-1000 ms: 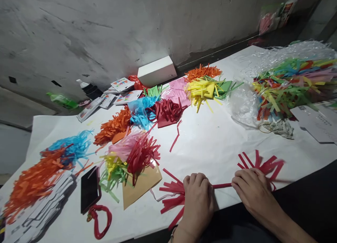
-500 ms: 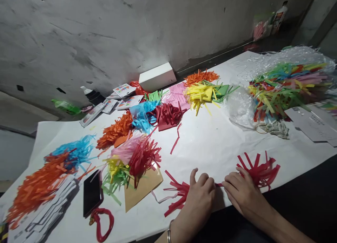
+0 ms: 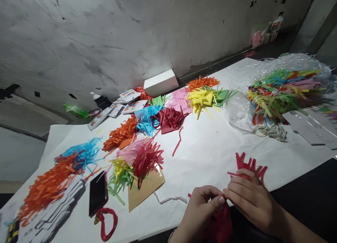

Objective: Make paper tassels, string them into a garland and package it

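Note:
A red paper tassel [image 3: 259,169] is between my two hands at the table's front edge, with a fringed end fanned out beyond my right fingers. Its other end hangs dark red below my left hand [image 3: 201,208], whose thumb and forefinger pinch the twisted middle. My right hand [image 3: 252,199] is curled over the tassel, its fingertips meeting the left ones at the pinch. Some of the strip is hidden under my fingers. Left of my hands, a thin pale pink paper strip [image 3: 168,199] lies on the white sheet [image 3: 200,155].
Fringed paper bundles in orange [image 3: 50,186], blue [image 3: 81,151], dark red [image 3: 171,120] and yellow [image 3: 201,99] lie across the sheet. A phone [image 3: 98,194] with a red cord [image 3: 116,222] is left. A multicoloured tassel heap [image 3: 279,95] lies right; a white box [image 3: 161,83] stands behind.
My left hand has drawn its side of the tassel toward me and down off the table edge, turning to a thumb-and-finger pinch. The right hand has stayed on the tassel, tilting slightly.

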{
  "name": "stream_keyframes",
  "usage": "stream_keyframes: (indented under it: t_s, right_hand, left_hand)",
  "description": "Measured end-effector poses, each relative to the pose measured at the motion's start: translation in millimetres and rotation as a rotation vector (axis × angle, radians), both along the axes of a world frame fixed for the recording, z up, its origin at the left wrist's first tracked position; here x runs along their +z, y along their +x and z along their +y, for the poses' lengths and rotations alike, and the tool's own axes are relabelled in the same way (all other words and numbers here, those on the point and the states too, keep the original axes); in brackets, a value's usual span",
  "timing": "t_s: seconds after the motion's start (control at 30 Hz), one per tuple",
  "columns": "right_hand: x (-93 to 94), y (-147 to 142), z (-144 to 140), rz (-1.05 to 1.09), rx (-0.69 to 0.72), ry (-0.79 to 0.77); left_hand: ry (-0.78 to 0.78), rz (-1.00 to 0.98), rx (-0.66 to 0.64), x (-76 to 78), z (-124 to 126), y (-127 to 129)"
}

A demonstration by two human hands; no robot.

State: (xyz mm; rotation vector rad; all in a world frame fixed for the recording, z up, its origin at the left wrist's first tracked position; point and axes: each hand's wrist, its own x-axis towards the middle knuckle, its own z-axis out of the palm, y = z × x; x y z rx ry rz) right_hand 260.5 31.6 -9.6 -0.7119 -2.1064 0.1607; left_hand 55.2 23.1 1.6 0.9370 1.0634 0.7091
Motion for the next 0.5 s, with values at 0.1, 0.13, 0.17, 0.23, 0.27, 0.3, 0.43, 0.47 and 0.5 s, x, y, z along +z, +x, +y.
stream_keyframes:
  t_s: [0.1,0.13,0.17,0.23,0.27,0.3,0.43,0.47,0.5]
  right_hand:
    - [9.9,-5,0,0.113,-0.048,-0.099]
    - [10.7,-8,-2,0.17,-0.057,-0.15]
    - [10.1,-10,-3,0.234,-0.06,-0.206]
    - [6.4,-14,-7,0.343,-0.068,-0.293]
    - [4.1,-14,-8,0.373,-0.079,-0.31]
    - [2.1,-14,-8,0.383,-0.1,-0.29]
    - [0.4,-5,-1,0.343,-0.161,-0.121]
    - [0.7,-1,2,0.329,-0.163,-0.088]
    - [0.5,2,5,0.315,-0.17,-0.076]
  left_hand:
    - [0.021,-0.087,0.061,2.9,-1,10]
    - [0.085,-0.066,0.084,2.2,-1,13]
    - [0.159,-0.029,0.107,0.4,0,15]
    - [0.31,0.049,0.145,-6.2,1,19]
    - [0.377,0.075,0.15,-10.2,3,19]
    - [0.439,0.091,0.138,-14.1,6,20]
    - [0.691,0.169,0.012,-18.6,26,18]
    - [0.769,0.198,-0.038,-16.6,33,18]
    - [0.849,0.223,-0.091,-13.9,40,19]
